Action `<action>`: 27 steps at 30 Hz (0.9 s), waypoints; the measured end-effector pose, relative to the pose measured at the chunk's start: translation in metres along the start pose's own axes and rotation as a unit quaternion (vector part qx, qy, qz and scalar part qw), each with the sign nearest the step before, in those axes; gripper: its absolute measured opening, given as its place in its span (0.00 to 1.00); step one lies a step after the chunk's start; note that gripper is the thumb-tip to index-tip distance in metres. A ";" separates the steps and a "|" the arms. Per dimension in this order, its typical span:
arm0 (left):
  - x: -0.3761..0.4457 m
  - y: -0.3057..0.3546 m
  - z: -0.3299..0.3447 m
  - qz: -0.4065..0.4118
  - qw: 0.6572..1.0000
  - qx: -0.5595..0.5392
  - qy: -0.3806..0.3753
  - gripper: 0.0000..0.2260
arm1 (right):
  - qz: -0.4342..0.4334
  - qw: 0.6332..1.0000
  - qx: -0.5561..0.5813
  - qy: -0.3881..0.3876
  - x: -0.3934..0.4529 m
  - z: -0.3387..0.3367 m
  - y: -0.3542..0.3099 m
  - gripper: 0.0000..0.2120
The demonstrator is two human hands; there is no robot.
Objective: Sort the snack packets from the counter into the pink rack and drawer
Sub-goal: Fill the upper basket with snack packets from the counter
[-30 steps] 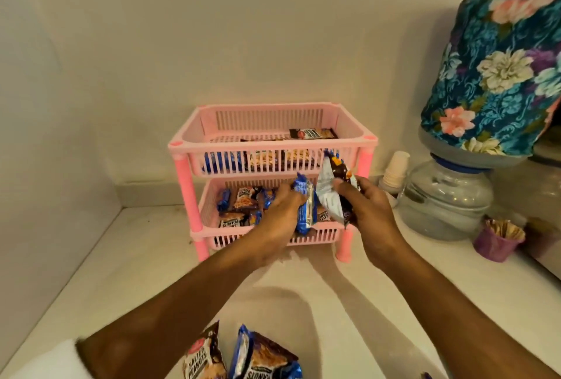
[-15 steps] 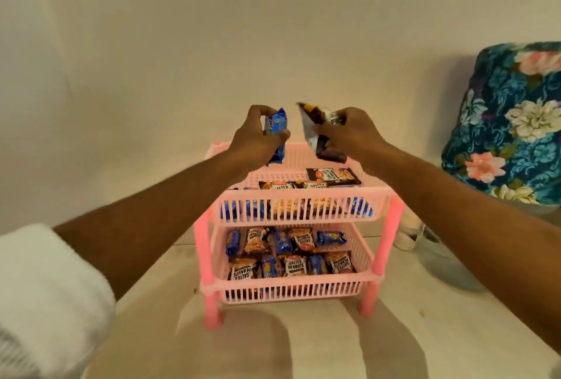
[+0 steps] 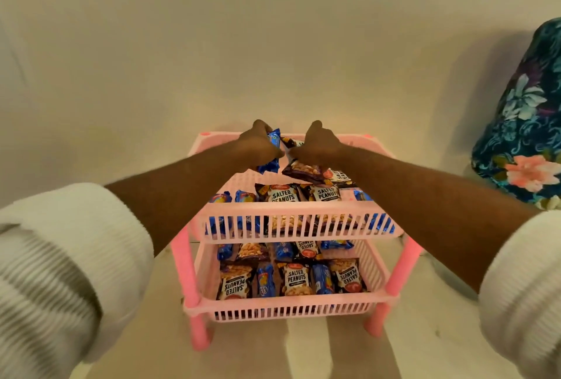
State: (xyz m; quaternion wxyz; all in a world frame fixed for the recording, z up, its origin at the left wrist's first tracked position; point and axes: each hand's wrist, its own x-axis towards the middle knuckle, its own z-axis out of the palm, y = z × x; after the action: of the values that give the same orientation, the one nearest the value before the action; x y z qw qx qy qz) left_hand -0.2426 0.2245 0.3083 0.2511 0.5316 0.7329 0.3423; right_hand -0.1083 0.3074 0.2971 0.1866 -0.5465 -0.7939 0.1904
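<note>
A pink two-tier rack [image 3: 291, 234] stands on the counter in front of me. Both tiers hold salted peanut packets [image 3: 280, 193] and blue biscuit packets [image 3: 243, 196]. Over the back of the top tier, my left hand [image 3: 258, 147] grips a blue biscuit packet [image 3: 271, 150]. Beside it my right hand [image 3: 318, 144] grips a dark peanut packet [image 3: 303, 170], whose lower end hangs just above the tray floor. The two hands nearly touch. The lower tier [image 3: 288, 307] shows two rows of packets.
A floral fabric cover [image 3: 528, 123] rises at the right edge, close to the rack. The pale wall [image 3: 273, 44] stands right behind the rack. The white counter [image 3: 303, 354] stretches in front of the rack's legs.
Both hands have come down from above the rack to the back of its top tier, still holding their packets. The view has moved closer and looks more steeply down on the rack.
</note>
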 end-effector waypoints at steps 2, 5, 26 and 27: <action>0.005 -0.001 0.001 -0.029 0.999 0.026 -0.022 0.22 | 0.001 0.999 -0.036 -0.041 0.004 0.005 0.000 0.41; 0.008 -0.009 0.003 -0.056 0.991 0.091 -0.083 0.10 | -0.075 0.985 -0.129 -0.085 0.007 0.006 0.004 0.27; 0.013 -0.019 0.008 0.086 0.938 0.333 -0.050 0.24 | -0.152 0.921 -0.296 -0.204 -0.002 0.015 0.014 0.26; 0.009 -0.017 0.005 0.090 0.939 0.330 -0.045 0.24 | -0.156 0.929 -0.280 -0.186 -0.007 0.014 0.017 0.25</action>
State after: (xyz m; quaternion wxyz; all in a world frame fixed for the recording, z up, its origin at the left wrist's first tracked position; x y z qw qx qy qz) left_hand -0.2523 0.2305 0.2917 0.0627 0.6635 0.7414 0.0782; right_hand -0.0995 0.3050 0.2759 -0.0976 -0.4007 -0.9106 0.0268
